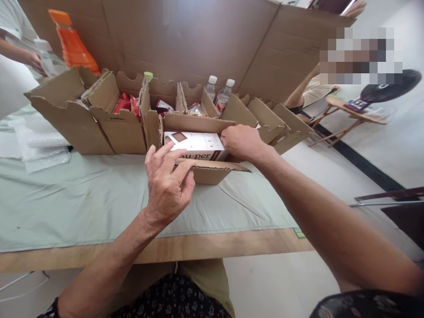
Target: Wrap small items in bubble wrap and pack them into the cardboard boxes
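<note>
Fingers of the left hand (168, 183) are spread apart at the near wall of the open carton (212, 176), back from the near edge of the tabletop (165, 248). Inside lies the white box (194, 141); at its right end, the right hand (244, 141) has hidden fingers, clamped or not one cannot tell. Level, gentle handling seems best. Behind, orange bottle (74, 48), cardboard boxes (122, 137) and clear bottles (224, 94) leave little room.

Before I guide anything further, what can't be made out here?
All in the head view:
Right hand: fingertips hidden by the hand itself.
White carton: lower part behind the front flap; smallest print too small to read.
Two clear bottles: bases behind cardboard panels.
Person at left: head cut off by the picture's edge.
</note>
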The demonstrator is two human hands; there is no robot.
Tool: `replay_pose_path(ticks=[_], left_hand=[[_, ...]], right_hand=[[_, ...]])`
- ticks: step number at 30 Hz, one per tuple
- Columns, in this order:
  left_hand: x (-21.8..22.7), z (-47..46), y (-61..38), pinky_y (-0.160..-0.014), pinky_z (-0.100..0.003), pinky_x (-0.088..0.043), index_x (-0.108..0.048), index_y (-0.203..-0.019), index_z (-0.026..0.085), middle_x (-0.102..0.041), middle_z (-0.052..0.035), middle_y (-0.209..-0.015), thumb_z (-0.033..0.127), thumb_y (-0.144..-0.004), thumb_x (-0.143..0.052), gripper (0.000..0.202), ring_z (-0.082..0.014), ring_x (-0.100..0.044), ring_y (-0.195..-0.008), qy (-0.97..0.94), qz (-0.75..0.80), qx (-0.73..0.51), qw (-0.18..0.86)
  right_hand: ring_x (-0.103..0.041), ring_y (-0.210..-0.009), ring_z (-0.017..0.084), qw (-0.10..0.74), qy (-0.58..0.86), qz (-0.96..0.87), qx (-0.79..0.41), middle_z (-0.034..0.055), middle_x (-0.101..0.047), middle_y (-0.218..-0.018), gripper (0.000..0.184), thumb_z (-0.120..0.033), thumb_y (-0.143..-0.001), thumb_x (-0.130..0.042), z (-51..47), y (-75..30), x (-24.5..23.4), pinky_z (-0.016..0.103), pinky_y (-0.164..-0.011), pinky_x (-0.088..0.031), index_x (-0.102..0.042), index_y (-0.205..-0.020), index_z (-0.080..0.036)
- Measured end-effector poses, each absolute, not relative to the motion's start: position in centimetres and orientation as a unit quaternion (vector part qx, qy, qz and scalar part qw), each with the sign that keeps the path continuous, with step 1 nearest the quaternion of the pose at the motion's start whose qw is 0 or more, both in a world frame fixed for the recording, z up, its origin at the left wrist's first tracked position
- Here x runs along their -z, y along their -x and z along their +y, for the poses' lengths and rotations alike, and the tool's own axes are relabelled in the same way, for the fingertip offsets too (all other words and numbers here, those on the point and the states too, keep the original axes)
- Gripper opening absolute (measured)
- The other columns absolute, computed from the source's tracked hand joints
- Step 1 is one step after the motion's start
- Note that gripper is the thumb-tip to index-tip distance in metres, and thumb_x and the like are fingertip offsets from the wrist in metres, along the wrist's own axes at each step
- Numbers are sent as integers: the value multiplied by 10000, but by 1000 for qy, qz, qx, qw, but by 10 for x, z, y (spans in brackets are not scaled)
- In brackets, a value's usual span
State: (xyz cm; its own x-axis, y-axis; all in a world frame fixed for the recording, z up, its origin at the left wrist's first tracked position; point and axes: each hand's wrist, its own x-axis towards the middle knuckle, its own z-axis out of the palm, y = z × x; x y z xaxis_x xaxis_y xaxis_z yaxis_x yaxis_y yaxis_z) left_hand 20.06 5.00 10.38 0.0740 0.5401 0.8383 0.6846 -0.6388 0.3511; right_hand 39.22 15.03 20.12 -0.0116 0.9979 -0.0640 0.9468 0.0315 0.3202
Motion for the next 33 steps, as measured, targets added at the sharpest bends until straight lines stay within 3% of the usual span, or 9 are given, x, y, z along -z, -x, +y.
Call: replay_pose_path(ticks=[3,6,10,12,16,20,27,30,33], left_hand=[[-103,46,-194,-1250,-602,-315,-633,-1350,239,-533,-133,-1538,122,-859,-675,506,-357,-455,-1484,717,-417,556,57],[-93,44,-177,-1282,-567,-288,-388,-1588,279,-338,-132,-1690,159,-849,-691,808,-350,-327,-1573,680,-438,588,15],[-75,54,-160,-1274,-600,-301,-309,-1627,293,-358,-149,-1694,292,-870,-721,862,-356,-353,-1569,622,-512,568,-170],[-67,65,-161,-1257,-613,-328,-334,-1615,293,-390,-153,-1681,342,-861,-735,856,-362,-378,-1556,605,-508,556,-260],[-61,85,-176,-1207,-555,-425,-383,-1580,269,-539,-141,-1562,342,-829,-723,829,-326,-519,-1450,603,-424,567,-368],[-68,71,-188,-1216,-555,-416,-355,-1604,259,-531,-144,-1577,339,-827,-715,861,-323,-527,-1440,609,-406,557,-392],[-95,-3,-219,-1275,-543,-357,-231,-1671,317,-334,-106,-1731,311,-889,-706,915,-318,-405,-1552,673,-357,509,-399],[-99,-15,-196,-1270,-549,-383,-267,-1663,312,-436,-101,-1676,326,-920,-711,866,-325,-456,-1520,670,-375,510,-387],[-112,4,-159,-1257,-536,-418,-428,-1570,344,-569,-39,-1559,357,-971,-660,643,-320,-531,-1449,651,-413,569,-286]], right_hand=[[-721,-1042,335,96,-690,710,-100,197,-774,-1115,375,-267,-1006,-444,139,-396,-207,408,-827,-518,-773,-1147,-154],[-713,-962,296,-50,-713,688,-123,138,-786,-1015,364,-312,-997,-444,106,-419,-216,390,-820,-502,-782,-1057,-191],[-699,-880,236,-345,-697,625,-67,121,-783,-979,306,-334,-958,-511,58,-463,-198,364,-833,-521,-763,-1042,-182],[-706,-957,243,-414,-668,617,47,136,-769,-1129,369,-387,-901,-608,50,-472,-171,365,-831,-551,-717,-1186,-179],[-658,-1193,302,-419,-593,642,246,182,-651,-1415,706,-517,-822,-695,60,-452,-117,408,-855,-586,-553,-1421,-171],[-639,-1225,303,-476,-582,610,249,173,-662,-1401,661,-581,-883,-646,46,-437,-101,465,-996,-549,-563,-1406,-186],[-618,-1290,318,-610,-615,489,104,131,-684,-1366,574,-584,-940,-649,-57,-465,-104,504,-1113,-488,-629,-1369,-202],[-624,-1277,315,-606,-619,491,97,122,-693,-1348,558,-592,-980,-587,-63,-435,-110,513,-1108,-498,-619,-1394,-220],[-656,-1182,309,-535,-593,576,172,123,-715,-1282,594,-622,-981,-557,-32,-396,-131,509,-1025,-556,-572,-1442,-248]])
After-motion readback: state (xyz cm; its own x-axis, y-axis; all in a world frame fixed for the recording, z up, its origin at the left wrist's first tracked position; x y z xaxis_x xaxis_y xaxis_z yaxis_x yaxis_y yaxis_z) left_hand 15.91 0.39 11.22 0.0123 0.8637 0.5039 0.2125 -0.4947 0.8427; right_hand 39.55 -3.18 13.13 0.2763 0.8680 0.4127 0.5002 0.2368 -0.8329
